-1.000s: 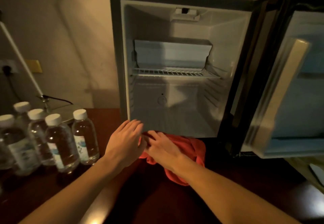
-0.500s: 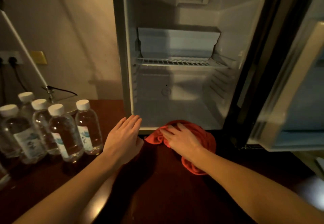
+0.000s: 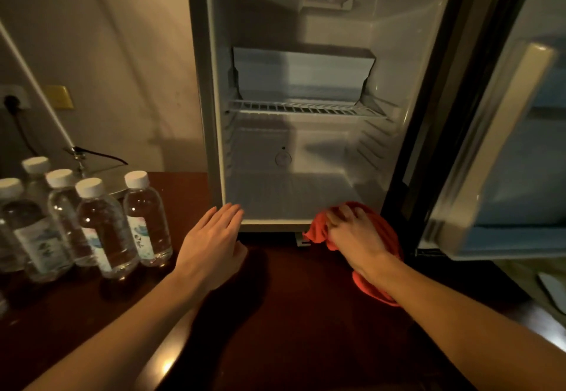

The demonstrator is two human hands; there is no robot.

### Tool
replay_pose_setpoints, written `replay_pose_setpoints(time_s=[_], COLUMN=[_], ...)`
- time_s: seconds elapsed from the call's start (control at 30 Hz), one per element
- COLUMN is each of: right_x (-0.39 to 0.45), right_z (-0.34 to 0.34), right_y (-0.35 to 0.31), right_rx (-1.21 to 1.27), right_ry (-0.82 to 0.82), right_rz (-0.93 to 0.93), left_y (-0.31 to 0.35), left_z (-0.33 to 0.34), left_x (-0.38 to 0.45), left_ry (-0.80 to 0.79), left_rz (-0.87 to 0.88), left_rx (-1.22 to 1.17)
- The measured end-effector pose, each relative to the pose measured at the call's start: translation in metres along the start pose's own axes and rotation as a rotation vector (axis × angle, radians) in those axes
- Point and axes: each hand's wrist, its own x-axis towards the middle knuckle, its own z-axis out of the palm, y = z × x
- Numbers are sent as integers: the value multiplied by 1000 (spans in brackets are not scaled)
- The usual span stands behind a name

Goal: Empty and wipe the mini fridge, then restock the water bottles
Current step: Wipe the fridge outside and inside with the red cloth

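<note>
Already the mini fridge (image 3: 306,151) stands emptied, water bottles (image 3: 104,228) wait on the worktop (image 3: 275,314); right hand (image 3: 356,234) clutches a red cloth (image 3: 382,231) at its sill, left hand (image 3: 211,237) flat, restocking undone.

Dim, warm light is falling from above, the white fridge interior (image 3: 294,84) showing brightest; a small glare spot is glinting on the table (image 3: 167,367) near its front edge, and wide-angle distortion is bending the blurred fridge door (image 3: 505,130)
</note>
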Motion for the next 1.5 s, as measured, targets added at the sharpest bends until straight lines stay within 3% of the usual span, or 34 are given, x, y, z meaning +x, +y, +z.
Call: replay_pose_setpoints(time_s=[0.13, 0.2, 0.33, 0.5, 0.6, 0.87, 1.0, 1.13, 1.3, 1.5], right_x=[34, 53, 85, 84, 65, -13, -45, -73, -80, -96], right_z=[-30, -47, -44, -16, -2, 27, 19, 20, 14, -15], right_y=[-52, -91, -143, -105, -74, 8, 14, -4, 8, 67], right_rx=[191, 226, 179, 167, 133, 142, 200, 269, 305, 483], right_ry=[404, 532, 444, 430, 401, 98, 74, 21, 172, 538], right_rz=[-217, -308, -465, -512, -413, 54, 52, 172, 229, 242], left_y=[-10, -17, -27, -27, -13, 41, 79, 120, 138, 153], left_z=[0, -1, 2, 8, 6, -9, -15, -27, -43, -59], left_x=[-5, -9, -17, -14, -8, 5, 23, 34, 42, 61], left_ry=[-28, -28, -28, -29, -26, 15, 31, 94, 99, 129], left_rz=[-56, -82, -95, -65, -55, 79, 90, 178, 194, 167], left_rx=[25, 27, 29, 25, 30, -34, -69, -134, -136, -152])
